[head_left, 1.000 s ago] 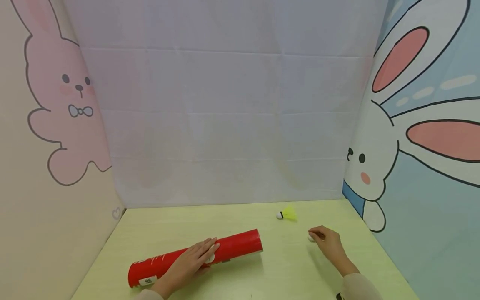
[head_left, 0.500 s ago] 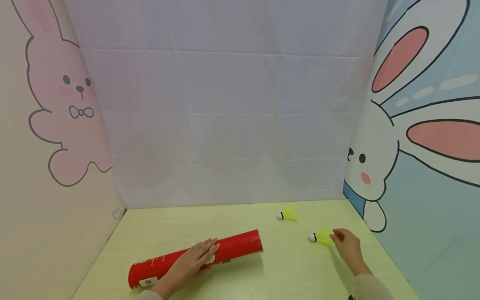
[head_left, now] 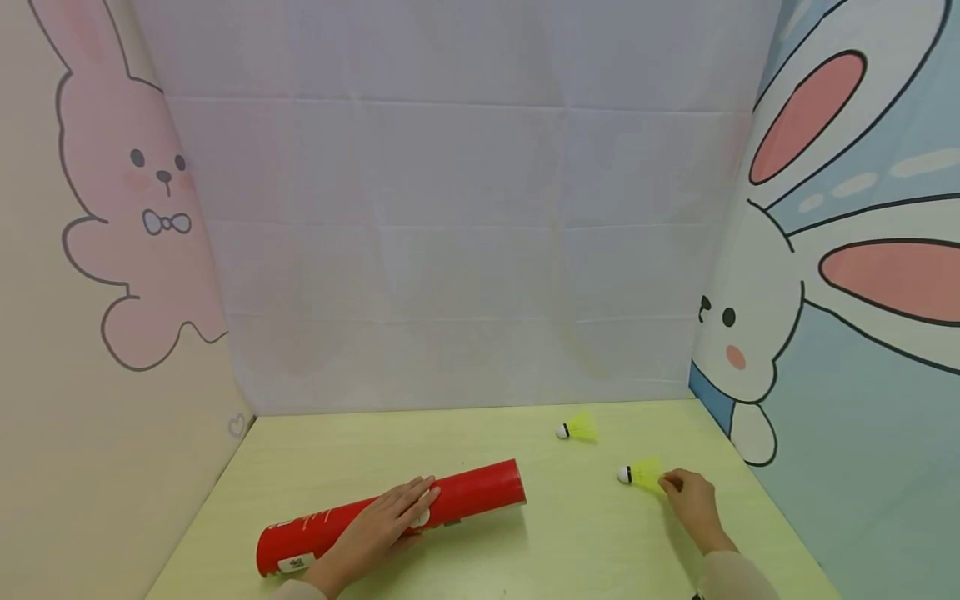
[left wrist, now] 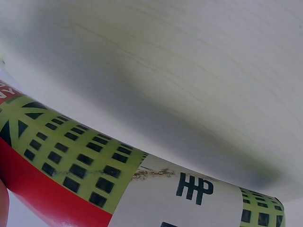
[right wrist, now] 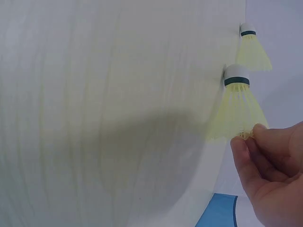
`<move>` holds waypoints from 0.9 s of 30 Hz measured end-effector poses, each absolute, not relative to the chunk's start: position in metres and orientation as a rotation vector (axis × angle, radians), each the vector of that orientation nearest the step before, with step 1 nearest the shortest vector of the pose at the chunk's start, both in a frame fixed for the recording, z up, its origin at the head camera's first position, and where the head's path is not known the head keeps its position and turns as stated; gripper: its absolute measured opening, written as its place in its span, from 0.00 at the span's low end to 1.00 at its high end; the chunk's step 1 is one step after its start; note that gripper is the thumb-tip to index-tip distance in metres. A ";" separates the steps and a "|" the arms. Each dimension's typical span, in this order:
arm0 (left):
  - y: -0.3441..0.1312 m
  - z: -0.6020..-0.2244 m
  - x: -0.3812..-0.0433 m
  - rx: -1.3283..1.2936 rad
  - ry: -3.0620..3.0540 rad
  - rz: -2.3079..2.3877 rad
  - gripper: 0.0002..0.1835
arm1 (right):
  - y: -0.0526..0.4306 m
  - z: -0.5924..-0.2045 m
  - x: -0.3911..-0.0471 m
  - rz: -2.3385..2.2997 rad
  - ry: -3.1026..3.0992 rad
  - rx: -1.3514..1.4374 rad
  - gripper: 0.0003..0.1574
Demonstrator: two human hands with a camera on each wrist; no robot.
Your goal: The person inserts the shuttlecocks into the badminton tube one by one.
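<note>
My left hand (head_left: 386, 521) holds a long red shuttlecock tube (head_left: 480, 489), with fingers laid over its top and the thumb on the near side. A yellow-green patterned band and a white label show on the tube (left wrist: 71, 158) in the left wrist view. My right hand (head_left: 692, 502) pinches the skirt rim of a yellow shuttlecock (head_left: 643, 474) between thumb and fingertips. Its white cork, with a dark band, points left in the head view. In the right wrist view the pinched shuttlecock (right wrist: 239, 106) shows close to the hand (right wrist: 274, 163).
A second yellow shuttlecock (head_left: 577, 427) lies farther back on the pale yellow-green table (head_left: 570, 533). White cloth (head_left: 465, 250) hangs behind the table. Side walls with rabbit drawings stand left and right.
Between the first two frames my right hand shifted right from the near shuttlecock's cork to its skirt. It now pinches the rim. The left hand and tube have stayed in place.
</note>
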State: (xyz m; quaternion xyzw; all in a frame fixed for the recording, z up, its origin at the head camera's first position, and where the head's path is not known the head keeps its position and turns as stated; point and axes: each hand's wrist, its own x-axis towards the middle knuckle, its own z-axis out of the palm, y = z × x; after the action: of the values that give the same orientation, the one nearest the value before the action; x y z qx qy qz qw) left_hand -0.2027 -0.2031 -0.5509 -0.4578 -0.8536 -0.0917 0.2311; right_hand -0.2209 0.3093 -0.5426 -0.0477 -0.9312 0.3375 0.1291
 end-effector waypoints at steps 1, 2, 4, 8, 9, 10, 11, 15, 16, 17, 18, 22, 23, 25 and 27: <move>-0.203 -0.551 -0.203 -1.258 -2.349 -0.252 0.50 | 0.309 -0.542 -0.221 0.984 -2.701 -0.134 0.08; -0.203 -0.551 -0.203 -1.256 -2.352 -0.250 0.50 | 0.308 -0.542 -0.220 0.986 -2.696 -0.130 0.08; -0.203 -0.550 -0.202 -1.253 -2.358 -0.251 0.50 | 0.306 -0.541 -0.220 0.981 -2.683 -0.121 0.07; -0.202 -0.549 -0.202 -1.256 -2.359 -0.259 0.49 | 0.300 -0.538 -0.219 0.993 -2.679 -0.116 0.07; -0.202 -0.549 -0.202 -1.257 -2.358 -0.259 0.49 | 0.298 -0.537 -0.219 0.999 -2.681 -0.115 0.07; -0.201 -0.549 -0.203 -1.258 -2.356 -0.256 0.50 | 0.296 -0.537 -0.218 1.006 -2.685 -0.119 0.08; -0.201 -0.549 -0.203 -1.258 -2.356 -0.255 0.50 | 0.294 -0.537 -0.218 1.016 -2.688 -0.124 0.08; -0.201 -0.550 -0.203 -1.264 -2.350 -0.252 0.49 | 0.285 -0.536 -0.217 1.058 -2.681 -0.096 0.07; -0.201 -0.550 -0.203 -1.264 -2.350 -0.252 0.49 | 0.282 -0.535 -0.216 1.069 -2.675 -0.085 0.07; -0.201 -0.550 -0.203 -1.265 -2.352 -0.255 0.49 | 0.279 -0.535 -0.216 1.082 -2.669 -0.069 0.07; -0.200 -0.550 -0.203 -1.267 -2.348 -0.258 0.49 | 0.275 -0.534 -0.215 1.096 -2.666 -0.053 0.07; -0.200 -0.548 -0.202 -1.265 -2.350 -0.255 0.49 | 0.260 -0.529 -0.212 1.147 -2.658 -0.020 0.07; -0.200 -0.547 -0.202 -1.266 -2.348 -0.256 0.49 | 0.256 -0.528 -0.212 1.158 -2.656 -0.016 0.06; -0.200 -0.546 -0.201 -1.265 -2.341 -0.251 0.49 | 0.249 -0.526 -0.210 1.179 -2.645 -0.004 0.06; -0.200 -0.545 -0.200 -1.264 -2.335 -0.245 0.50 | 0.241 -0.524 -0.209 1.197 -2.630 0.012 0.05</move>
State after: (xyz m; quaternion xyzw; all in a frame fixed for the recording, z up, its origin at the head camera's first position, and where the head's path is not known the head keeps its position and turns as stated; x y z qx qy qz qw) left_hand -0.2005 -0.1995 -0.5449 -0.4608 -0.8511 -0.0891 0.2353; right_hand -0.2094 0.2414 -0.5238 0.0040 -0.9030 0.4109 0.1257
